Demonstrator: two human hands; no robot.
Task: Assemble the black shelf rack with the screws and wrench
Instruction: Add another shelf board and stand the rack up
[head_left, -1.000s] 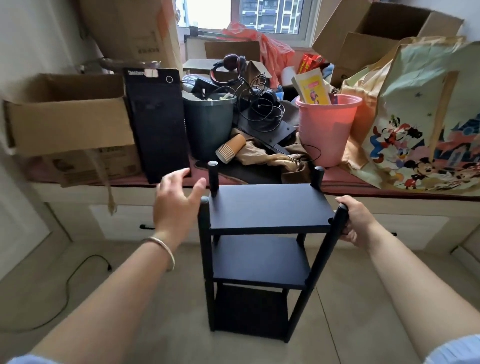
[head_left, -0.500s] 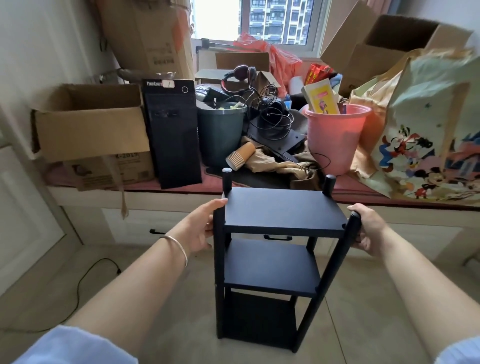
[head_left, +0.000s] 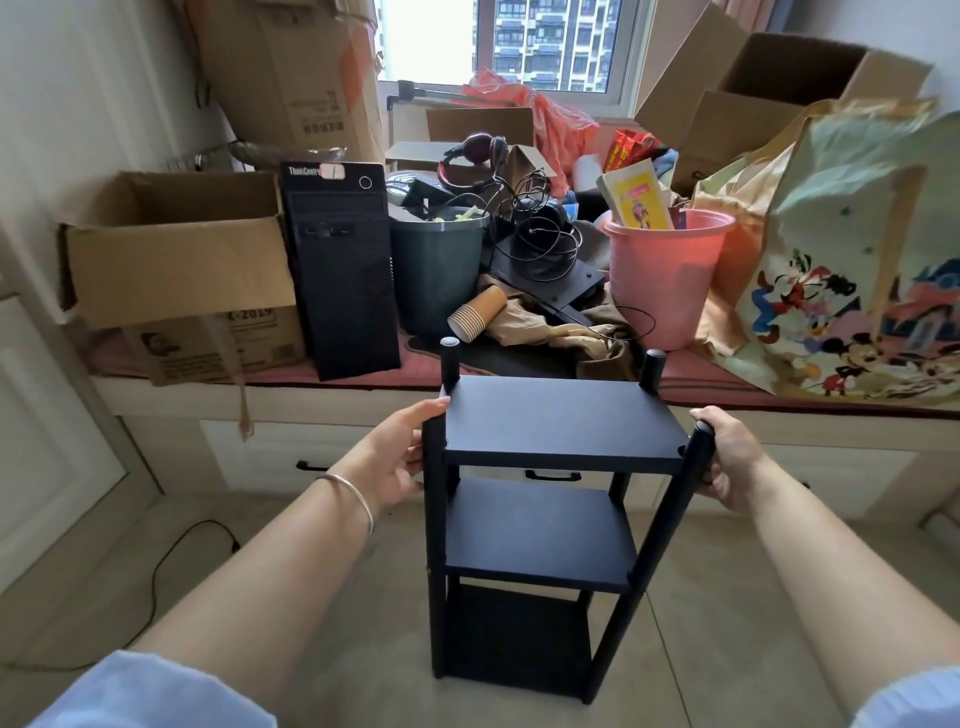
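Two bare forearms reach forward from light blue sleeves, and the left wrist carries a thin silver bangle (head_left: 358, 499). Between them the black shelf rack (head_left: 550, 499) stands upright on the beige tiled floor (head_left: 322, 613), with three boards one over another and four round posts. The left hand (head_left: 397, 457) is at the near left post, close to its top — the thumb lies along the edge of the top board, the other fingers are behind the post, so it grasps this post. The right hand (head_left: 727, 457) is at the top of the near right post with fingers curled around it, also grasping.

Behind the rack there is a low window bench (head_left: 171, 395) with drawers under it. On the bench stand an open cardboard box (head_left: 176, 249), a black computer tower (head_left: 343, 270), a dark green bin (head_left: 436, 270) and a pink bucket (head_left: 665, 275) — a stack of paper cups (head_left: 475, 313) lies on its side between the bins. At the right leans a large cartoon-print bag (head_left: 852, 270). Red headphones (head_left: 472, 158) and tangled cables lie further back, under the window (head_left: 524, 44).
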